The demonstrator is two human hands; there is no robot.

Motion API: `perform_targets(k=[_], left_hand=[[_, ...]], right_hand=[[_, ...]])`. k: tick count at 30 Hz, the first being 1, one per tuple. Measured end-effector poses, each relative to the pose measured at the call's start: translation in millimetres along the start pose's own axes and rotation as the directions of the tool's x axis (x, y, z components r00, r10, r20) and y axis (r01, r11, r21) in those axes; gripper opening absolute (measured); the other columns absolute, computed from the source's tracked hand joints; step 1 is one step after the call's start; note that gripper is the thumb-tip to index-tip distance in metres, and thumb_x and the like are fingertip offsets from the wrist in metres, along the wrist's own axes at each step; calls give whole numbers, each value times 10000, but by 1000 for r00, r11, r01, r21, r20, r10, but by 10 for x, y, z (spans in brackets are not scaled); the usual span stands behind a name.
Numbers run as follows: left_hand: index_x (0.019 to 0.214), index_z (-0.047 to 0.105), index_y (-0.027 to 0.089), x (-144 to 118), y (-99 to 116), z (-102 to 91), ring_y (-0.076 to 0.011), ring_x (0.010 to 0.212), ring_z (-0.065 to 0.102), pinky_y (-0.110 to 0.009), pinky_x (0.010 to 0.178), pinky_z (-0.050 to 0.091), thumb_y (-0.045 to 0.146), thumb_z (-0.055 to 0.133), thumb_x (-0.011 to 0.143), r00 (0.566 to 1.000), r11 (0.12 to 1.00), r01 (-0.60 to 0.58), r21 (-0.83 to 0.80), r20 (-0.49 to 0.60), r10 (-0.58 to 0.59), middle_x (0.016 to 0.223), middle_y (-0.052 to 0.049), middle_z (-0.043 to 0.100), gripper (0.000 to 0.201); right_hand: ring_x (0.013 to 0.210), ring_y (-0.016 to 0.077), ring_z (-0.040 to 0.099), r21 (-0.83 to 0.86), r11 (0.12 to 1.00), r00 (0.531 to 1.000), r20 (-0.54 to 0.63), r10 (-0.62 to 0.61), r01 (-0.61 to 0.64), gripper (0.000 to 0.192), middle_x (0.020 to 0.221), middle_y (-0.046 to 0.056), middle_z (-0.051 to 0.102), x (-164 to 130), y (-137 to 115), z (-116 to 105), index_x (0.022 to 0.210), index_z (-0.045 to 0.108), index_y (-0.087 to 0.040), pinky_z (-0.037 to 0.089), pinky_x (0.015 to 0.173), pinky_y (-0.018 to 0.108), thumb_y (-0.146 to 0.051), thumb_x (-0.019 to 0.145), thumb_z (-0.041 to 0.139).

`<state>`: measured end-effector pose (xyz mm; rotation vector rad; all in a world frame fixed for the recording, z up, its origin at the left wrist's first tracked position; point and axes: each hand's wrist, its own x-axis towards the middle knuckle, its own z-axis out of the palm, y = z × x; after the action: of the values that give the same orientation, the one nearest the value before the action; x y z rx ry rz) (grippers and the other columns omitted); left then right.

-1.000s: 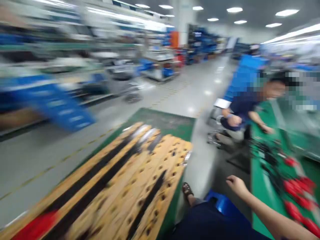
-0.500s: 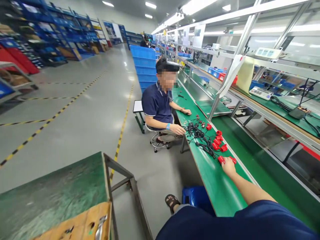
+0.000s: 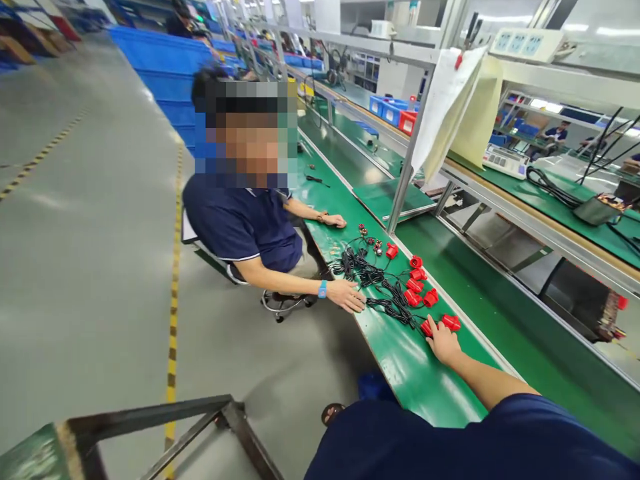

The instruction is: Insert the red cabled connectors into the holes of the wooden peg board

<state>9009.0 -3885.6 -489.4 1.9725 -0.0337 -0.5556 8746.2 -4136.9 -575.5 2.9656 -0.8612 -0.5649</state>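
My right hand (image 3: 443,341) reaches over the green tabletop with its fingers stretched and apart. Its fingertips touch or rest just beside a red plastic fitting (image 3: 427,327); a firm hold on it does not show. A second red fitting (image 3: 451,323) lies close beyond the hand. Several more red fittings (image 3: 414,285) are spread along the table, with black cables (image 3: 393,305) bundled and tangled beside them. Small metallic and red parts (image 3: 375,245) sit at the far end of the pile. My left hand is out of view.
A co-worker (image 3: 250,227) sits across the table's left edge, one hand (image 3: 346,295) beside the cables. Metal uprights and a shelf (image 3: 500,193) run along the right. Blue crates (image 3: 165,73) are stacked behind. A metal-framed cart (image 3: 160,413) stands lower left.
My view has turned right and come closer to the table. My right hand has shifted slightly, its fingers now spread at the nearer red fitting. The co-worker's hand has moved farther along the cables.
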Motion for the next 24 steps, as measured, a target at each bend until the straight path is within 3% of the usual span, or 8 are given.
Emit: perform_targets(k=[3, 5, 7, 12, 17, 21, 23, 24], left_hand=[[665, 635, 97, 460, 247, -35, -133, 552, 668, -461, 800, 593, 523, 260, 1066, 898, 964, 267, 13, 359, -253, 669, -94, 752, 696], [729, 666, 22, 748, 350, -171, -200, 733, 755, -499, 759, 590, 458, 298, 1053, 662, 843, 537, 44, 598, -453, 862, -214, 784, 656], [831, 696, -34, 976, 381, -295, -296, 898, 778, -532, 722, 588, 433, 359, 1034, 500, 731, 680, 63, 688, -525, 999, -294, 765, 610], [796, 782, 153, 1099, 203, -260, -490, 1052, 734, -619, 670, 571, 525, 607, 874, 444, 588, 807, -41, 700, -559, 941, -182, 805, 418], [520, 722, 268, 920, 162, 29, -383, 832, 790, -295, 346, 457, 644, 526, 758, 738, 805, 591, 47, 371, -564, 649, -29, 726, 486], [538, 744, 266, 678, 309, 35, -388, 813, 788, -361, 406, 543, 625, 565, 729, 744, 853, 505, 134, 433, -509, 606, -22, 705, 444], [639, 780, 295, 273, 217, -92, -366, 813, 793, -384, 495, 596, 549, 649, 689, 881, 926, 358, 121, 285, -378, 635, 10, 727, 290], [766, 804, 354, -23, 107, -196, -338, 811, 797, -383, 543, 622, 473, 725, 625, 968, 968, 235, 93, 67, -241, 725, 53, 772, 201]], right_hand=[[1282, 370, 555, 43, 998, 999, 14, -50, 49, 699, 1472, 216, 456, 37, 13, 67, 1681, 189, -350, 501, 984, 481, -474, 1054, 472], [1273, 368, 562, 100, 991, 995, 17, -96, 93, 681, 1489, 221, 427, 71, 34, 85, 1675, 224, -343, 507, 987, 463, -500, 1057, 462], [1251, 351, 578, 154, 980, 991, 21, -128, 124, 668, 1471, 214, 437, 98, 63, 98, 1661, 278, -311, 505, 1002, 443, -505, 1053, 475], [1144, 292, 628, 232, 962, 986, 48, -159, 144, 651, 1385, 163, 509, 48, 113, 139, 1590, 404, -265, 496, 1019, 393, -519, 1014, 570], [1144, 346, 618, 243, 969, 996, 57, -69, 53, 647, 1370, 204, 508, -175, 47, 209, 1604, 361, -232, 504, 981, 458, -518, 1038, 494], [1131, 312, 633, 300, 952, 990, 95, -100, 67, 641, 1383, 189, 503, -192, 67, 192, 1604, 347, -230, 502, 999, 425, -460, 1031, 520], [1085, 285, 653, 327, 938, 983, 101, -152, 111, 627, 1365, 180, 511, -140, 109, 137, 1588, 367, -200, 504, 1000, 406, -406, 1021, 535], [1073, 278, 658, 332, 935, 981, 103, -166, 123, 618, 1365, 180, 511, -114, 128, 98, 1581, 373, -187, 507, 997, 400, -385, 1017, 534]])
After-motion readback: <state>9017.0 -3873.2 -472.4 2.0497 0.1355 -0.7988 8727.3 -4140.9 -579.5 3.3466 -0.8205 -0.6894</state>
